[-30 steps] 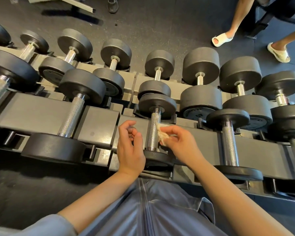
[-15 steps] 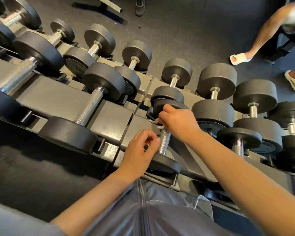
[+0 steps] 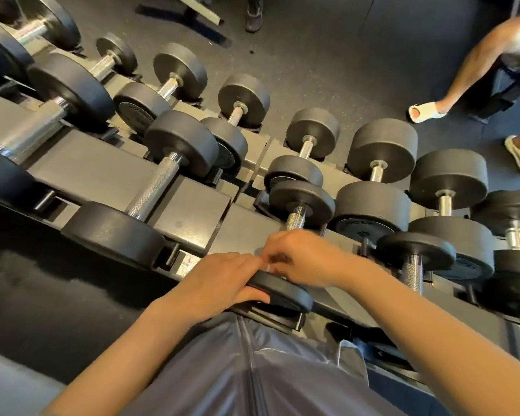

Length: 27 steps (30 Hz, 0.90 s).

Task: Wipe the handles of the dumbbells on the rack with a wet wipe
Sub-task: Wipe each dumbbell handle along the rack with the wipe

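Wiping was in hand on the small dumbbell (image 3: 294,235) at the centre of the near rail of the rack (image 3: 189,205), and the stroke sat at the bottom end of its handle (image 3: 295,221). The right hand (image 3: 306,259) was curled around the lower part of that handle, just above the near weight head (image 3: 282,291); motion blur hid the fingers, and only a pale scrap at about 9 o'clock of the hand hinted at the wet wipe (image 3: 266,267), which I judged to be bunched inside that grip. Knurled steel showed bare at 12 o'clock of the hand, up to the far head. The left hand (image 3: 222,280) lay at 8 o'clock of the right one, its fingers draped flat over the edge of the near head, apparently steadying it rather than gripping anything.

Judged from this, the handle was close to finished, though the underside could not be seen. The next move would call for lifting the wipe clear and carrying it to a neighbour: the large dumbbell (image 3: 144,190) at 10 o'clock or the small one (image 3: 413,265) at 3 o'clock, both with uncovered handles. That would need a fresh wrap of the wipe around the bar and a full pass from head to head.
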Available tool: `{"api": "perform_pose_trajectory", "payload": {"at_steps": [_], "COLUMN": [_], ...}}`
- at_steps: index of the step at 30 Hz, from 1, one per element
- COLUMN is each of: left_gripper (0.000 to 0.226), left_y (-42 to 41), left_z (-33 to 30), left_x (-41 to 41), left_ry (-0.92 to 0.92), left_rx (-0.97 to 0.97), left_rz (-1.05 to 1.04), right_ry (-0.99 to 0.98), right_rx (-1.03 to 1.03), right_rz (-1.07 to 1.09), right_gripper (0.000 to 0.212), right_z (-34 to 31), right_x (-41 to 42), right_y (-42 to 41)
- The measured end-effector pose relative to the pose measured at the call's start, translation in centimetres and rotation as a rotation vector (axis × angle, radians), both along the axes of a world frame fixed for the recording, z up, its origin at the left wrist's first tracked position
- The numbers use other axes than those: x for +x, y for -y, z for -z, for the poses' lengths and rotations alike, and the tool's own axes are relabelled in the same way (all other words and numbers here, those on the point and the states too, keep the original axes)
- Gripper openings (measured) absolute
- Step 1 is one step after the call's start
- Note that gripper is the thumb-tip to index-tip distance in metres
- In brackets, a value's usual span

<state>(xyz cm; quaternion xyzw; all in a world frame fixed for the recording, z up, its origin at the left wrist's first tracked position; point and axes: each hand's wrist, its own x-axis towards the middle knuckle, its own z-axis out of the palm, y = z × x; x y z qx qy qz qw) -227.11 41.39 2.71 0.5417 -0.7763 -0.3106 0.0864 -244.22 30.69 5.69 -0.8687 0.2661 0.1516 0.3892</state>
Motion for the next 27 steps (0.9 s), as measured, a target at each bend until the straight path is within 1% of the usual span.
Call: {"api": "perform_pose_trajectory", "payload": {"at_steps": [2,3,5,7,9,12,14,16,19,21,23,24,27], "left_gripper": [0.055,0.051,0.045,0.047,0.051,0.055,0.056,0.057,0.055,0.055,0.056,0.056,0.054], "left_y": [0.1,0.2,0.6,1.0,1.5,2.0,1.9,1.5,0.7,0.5,0.3,0.2,-0.4], "left_z": [0.0,-0.1,-0.5,-0.9,-1.3,-1.7,-1.8,-1.7,-0.9,-0.5,-0.4,-0.3,-0.2], "left_x": [-0.2,-0.3,-0.4,-0.2,0.4,1.0,0.5,-0.6,-1.9,-2.1,-1.7,-1.5,-0.6], "left_ry": [0.024,0.046,0.100,0.132,0.140,0.185,0.196,0.153,0.016,-0.019,-0.007,0.004,-0.013], "left_rx": [-0.113,-0.190,-0.309,-0.382,-0.438,-0.505,-0.524,-0.518,-0.470,-0.460,-0.398,-0.345,-0.128], "left_rz": [0.049,0.070,0.099,0.121,0.130,0.150,0.162,0.136,0.040,-0.007,-0.021,-0.026,-0.060], "right_ry": [0.009,0.010,-0.003,-0.053,-0.127,-0.188,-0.147,-0.065,0.064,0.103,0.122,0.116,0.055], "right_rx": [0.022,-0.013,-0.167,-0.374,-0.511,-0.576,-0.525,-0.373,-0.126,-0.014,-0.016,-0.055,-0.262], "right_rz": [0.014,0.020,0.033,0.016,-0.013,0.031,0.142,0.198,0.114,0.086,0.067,0.048,0.058], "right_gripper": [0.009,0.010,0.016,0.017,0.019,0.023,0.020,0.016,0.012,0.008,0.008,0.009,0.015], "right_z": [0.0,0.1,0.6,1.1,1.6,2.4,2.5,2.4,1.4,0.7,0.5,0.5,1.1], "right_x": [-0.2,-0.2,-0.3,-0.3,-0.1,0.5,1.2,1.4,0.5,-0.2,-0.4,-0.3,0.3], "right_y": [-0.3,0.0,1.6,3.2,3.8,3.2,2.6,1.6,-0.7,-1.7,-1.9,-1.7,0.0]}}
